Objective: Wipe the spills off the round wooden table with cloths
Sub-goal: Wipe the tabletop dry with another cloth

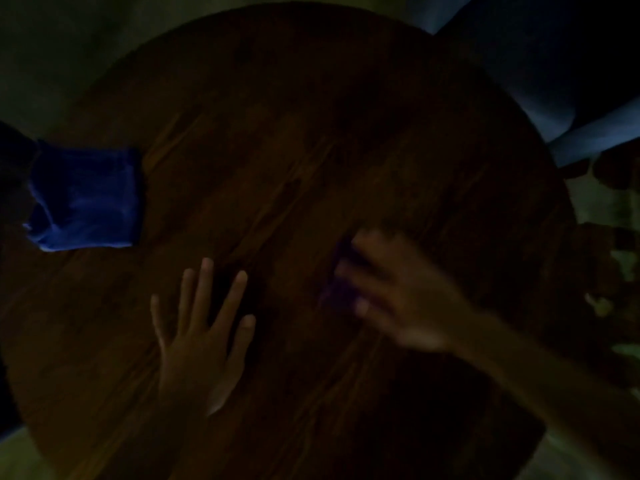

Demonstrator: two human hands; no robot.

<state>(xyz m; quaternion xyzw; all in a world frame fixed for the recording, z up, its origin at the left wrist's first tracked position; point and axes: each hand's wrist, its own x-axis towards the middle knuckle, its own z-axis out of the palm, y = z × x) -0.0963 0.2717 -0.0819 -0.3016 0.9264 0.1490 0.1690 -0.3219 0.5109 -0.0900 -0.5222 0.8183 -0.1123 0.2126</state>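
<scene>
The right hand [398,292], blurred, reaches in from the right with fingers spread over a dark purple cloth [341,289], pressing it on the round wooden table [311,133]. Left of that cloth, the left hand [201,337] lies flat, fingers splayed, holding nothing. A blue cloth [86,199] sits at the table's left edge. The room is dim.

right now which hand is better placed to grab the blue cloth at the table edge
Left. The left hand lies flat and empty, nearer the blue cloth; the right hand is busy on a dark cloth.
</scene>
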